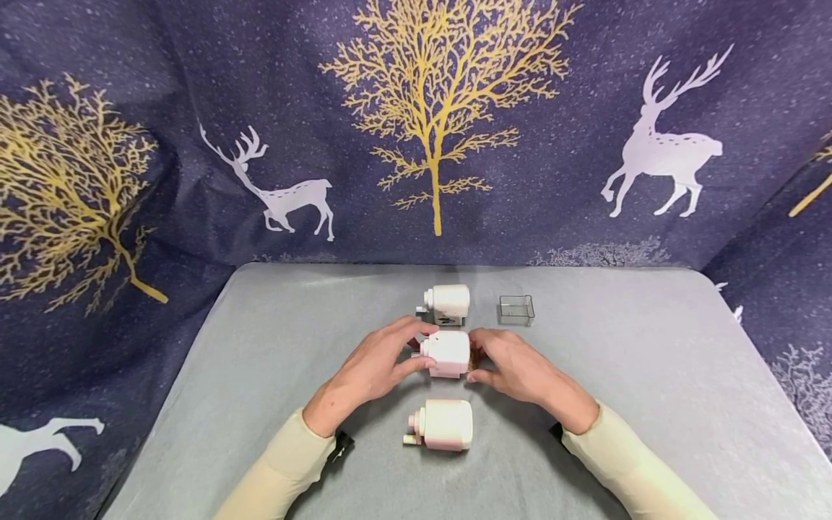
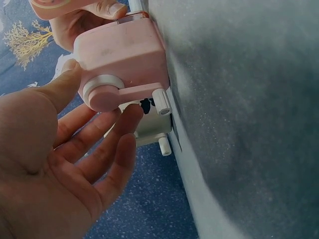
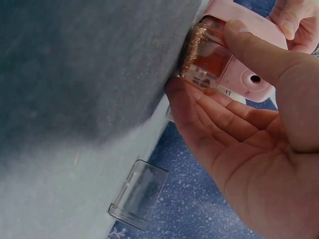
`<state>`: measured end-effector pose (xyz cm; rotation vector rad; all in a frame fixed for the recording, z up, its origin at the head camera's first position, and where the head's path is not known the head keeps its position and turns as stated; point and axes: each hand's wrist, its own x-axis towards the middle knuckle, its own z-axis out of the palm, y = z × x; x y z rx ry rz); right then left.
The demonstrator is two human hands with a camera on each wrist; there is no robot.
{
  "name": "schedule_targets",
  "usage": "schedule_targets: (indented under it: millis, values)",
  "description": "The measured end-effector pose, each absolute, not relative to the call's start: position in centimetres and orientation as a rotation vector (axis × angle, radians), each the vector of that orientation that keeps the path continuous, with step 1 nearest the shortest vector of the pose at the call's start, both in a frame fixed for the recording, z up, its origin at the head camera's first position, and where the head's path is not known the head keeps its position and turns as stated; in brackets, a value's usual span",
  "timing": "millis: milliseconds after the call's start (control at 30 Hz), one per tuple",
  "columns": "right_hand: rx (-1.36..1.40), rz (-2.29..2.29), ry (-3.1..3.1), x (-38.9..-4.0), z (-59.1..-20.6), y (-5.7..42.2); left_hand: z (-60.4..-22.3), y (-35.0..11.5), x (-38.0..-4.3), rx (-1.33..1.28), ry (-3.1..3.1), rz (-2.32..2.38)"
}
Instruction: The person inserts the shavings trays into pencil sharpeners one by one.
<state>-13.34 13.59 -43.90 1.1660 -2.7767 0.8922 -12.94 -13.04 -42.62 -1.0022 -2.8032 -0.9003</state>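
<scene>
Left fingers [image 2: 125, 124] grip the pink sharpener [image 2: 124, 55], right fingers [image 3: 187, 114] its clear drawer [image 3: 212, 59] (shavings [image 3: 193, 52] inside).

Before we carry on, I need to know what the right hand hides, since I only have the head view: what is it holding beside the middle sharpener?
Observer: The right hand holds a clear drawer with brown shavings inside.
Operator: Is anything sticking out of the sharpener on that side?
Observer: Not from its round hole, which looks dark and open in the right wrist view.
Operator: Which way does the crank point?
Observer: Down toward the table, by the left wrist view.
</scene>
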Motion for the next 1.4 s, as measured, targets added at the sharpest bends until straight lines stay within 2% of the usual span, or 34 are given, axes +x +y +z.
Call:
schedule_targets:
  millis: [1400]
  values:
    - [1.066, 0.859, -2.848, -13.6, -43.6, 12.1, -42.4, -12.9, -12.8, -0.996, -2.803, -0.903]
